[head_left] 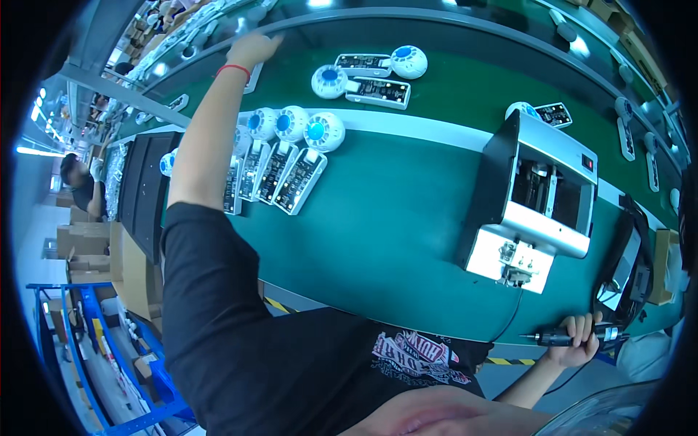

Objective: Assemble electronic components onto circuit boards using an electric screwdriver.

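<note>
Far left: dark crate [142,192] beside the tabletop [385,218], with one blue-centred ball [166,164] near it, mostly behind the forearm.

Left hand [251,49] is stretched out over the far side of the green belt [458,94], just above a unit partly hidden by the wrist. Nothing visible in it; can't tell if the fingers are loose or closed on something.

Under that arm: units [299,182] lined up on the tabletop, side by side, ball ends toward the belt. Four show, the leftmost partly covered by the arm. Boards face up, bare, no covers on.

Middle: two more units [363,76] on the belt, head to tail, boards bare too.

Right: silver machine [549,229] on the tabletop, likely a screw feeder. Another unit [552,114] on the belt pokes out behind it; a couple more lie further along.

Lower right: driver [554,338] gripped in the right hand [574,347], tip pointing left, at the near edge, well apart from every unit.

Progress, my read: balls and bodies are joined, boards seated. No unit looks closed up. Screws too small to tell, so can't say which are fastened. No driving at this instant; fastening and covers probably remain for the row.
</note>
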The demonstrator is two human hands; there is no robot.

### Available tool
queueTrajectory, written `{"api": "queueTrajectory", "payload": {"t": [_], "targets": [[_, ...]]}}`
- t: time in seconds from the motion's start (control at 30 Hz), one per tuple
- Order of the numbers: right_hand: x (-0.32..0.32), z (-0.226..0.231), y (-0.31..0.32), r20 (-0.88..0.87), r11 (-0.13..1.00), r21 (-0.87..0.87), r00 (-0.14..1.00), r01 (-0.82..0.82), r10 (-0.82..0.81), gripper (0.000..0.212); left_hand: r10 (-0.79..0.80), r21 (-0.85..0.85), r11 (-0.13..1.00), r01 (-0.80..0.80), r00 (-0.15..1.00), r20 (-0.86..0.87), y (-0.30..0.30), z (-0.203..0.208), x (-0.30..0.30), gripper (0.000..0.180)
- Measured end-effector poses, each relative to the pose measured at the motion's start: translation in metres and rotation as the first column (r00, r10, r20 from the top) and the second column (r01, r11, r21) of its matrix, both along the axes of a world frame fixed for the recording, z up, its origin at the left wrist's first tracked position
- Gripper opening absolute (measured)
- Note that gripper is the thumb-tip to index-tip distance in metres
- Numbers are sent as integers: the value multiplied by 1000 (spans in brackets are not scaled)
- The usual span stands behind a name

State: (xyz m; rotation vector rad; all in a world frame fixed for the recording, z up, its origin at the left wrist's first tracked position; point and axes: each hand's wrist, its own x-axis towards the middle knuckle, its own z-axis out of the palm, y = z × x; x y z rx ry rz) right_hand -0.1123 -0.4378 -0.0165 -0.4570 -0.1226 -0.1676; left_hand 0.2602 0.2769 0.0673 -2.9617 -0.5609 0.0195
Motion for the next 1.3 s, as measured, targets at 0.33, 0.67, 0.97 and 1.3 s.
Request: {"api": "queueTrajectory", "payload": {"t": [0.33,0.67,0.97,1.3], "targets": [[8,1,4,-50,1000,8,999,-7,8,34,24,-228,974,0,995,101,44,-2,-47,48],[12,23,31,-350,955,-252,906,155,-239,38,-537,-515,679,523,832,138,-255,10,-295,62],[22,81,87,208,910,-393,951,-132,228,27,-649,-266,456,849,522,553,-252,-44,-243,71],[50,136,167,567,693,-595,824,406,4,32,-616,-630,142,763,567,547,-266,-63,-253,63]]}}
